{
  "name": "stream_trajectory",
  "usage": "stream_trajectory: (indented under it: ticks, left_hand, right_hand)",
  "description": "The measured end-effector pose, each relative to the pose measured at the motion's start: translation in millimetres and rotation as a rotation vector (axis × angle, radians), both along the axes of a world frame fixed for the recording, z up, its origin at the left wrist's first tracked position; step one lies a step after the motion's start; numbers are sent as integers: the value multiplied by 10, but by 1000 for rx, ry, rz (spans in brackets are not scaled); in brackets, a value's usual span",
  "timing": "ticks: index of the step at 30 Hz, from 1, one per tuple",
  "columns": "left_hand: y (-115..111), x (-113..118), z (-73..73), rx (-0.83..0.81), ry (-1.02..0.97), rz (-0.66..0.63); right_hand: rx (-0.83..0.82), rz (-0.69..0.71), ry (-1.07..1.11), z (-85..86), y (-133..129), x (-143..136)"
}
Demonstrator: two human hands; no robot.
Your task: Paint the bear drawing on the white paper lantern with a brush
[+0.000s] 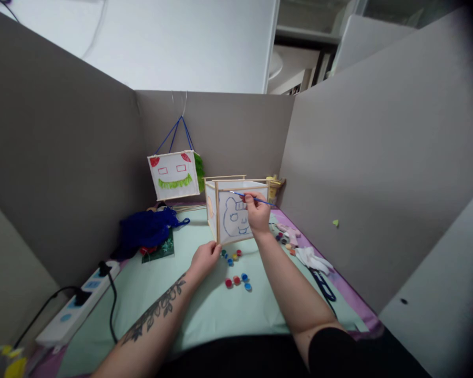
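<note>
The worktop point(205, 315), under a pale green sheet, is walled by grey dividers, with a finished paper lantern point(172, 176) hanging at the back. In front of it stands the box lantern point(230, 212), wood-framed, its near panel showing a blue outlined face. The left hand point(205, 257) pinches the frame's lower corner; that grip should hold firm so the panel cannot swing. The right hand point(257, 212) is clenched on a thin paintbrush point(252, 198) at the panel; short, light strokes suit the thin paper. Small paint pots point(236, 273) lie just beside the base.
</note>
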State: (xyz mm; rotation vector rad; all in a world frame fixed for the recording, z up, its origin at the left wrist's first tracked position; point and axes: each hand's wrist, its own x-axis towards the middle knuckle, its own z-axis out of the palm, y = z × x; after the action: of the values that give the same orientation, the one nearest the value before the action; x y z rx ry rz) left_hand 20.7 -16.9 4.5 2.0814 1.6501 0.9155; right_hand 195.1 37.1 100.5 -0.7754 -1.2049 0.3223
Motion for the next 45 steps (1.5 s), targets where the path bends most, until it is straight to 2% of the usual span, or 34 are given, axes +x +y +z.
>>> stream_trajectory:
  ticks: [6,12,23,35,41,45]
  left_hand:
    - [-11,2,26,-24,15,5]
    - [-17,11,32,-26,15,10]
    - [10,-7,-20,8,10,-8]
    - [9,-11,-9,-5,11,-9]
    - [-2,-7,0,5,3,-6]
    - [5,-9,-20,17,17,-8]
  right_hand:
    - [24,9,46,-20,-87,65]
    - [40,88,-45,30,-223,-1]
    - [21,141,-19,108,-130,-92]
    - [-1,139,-25,49,61,122]
    - [41,124,26,0,-50,209]
    - [74,136,11,-30,-175,165]
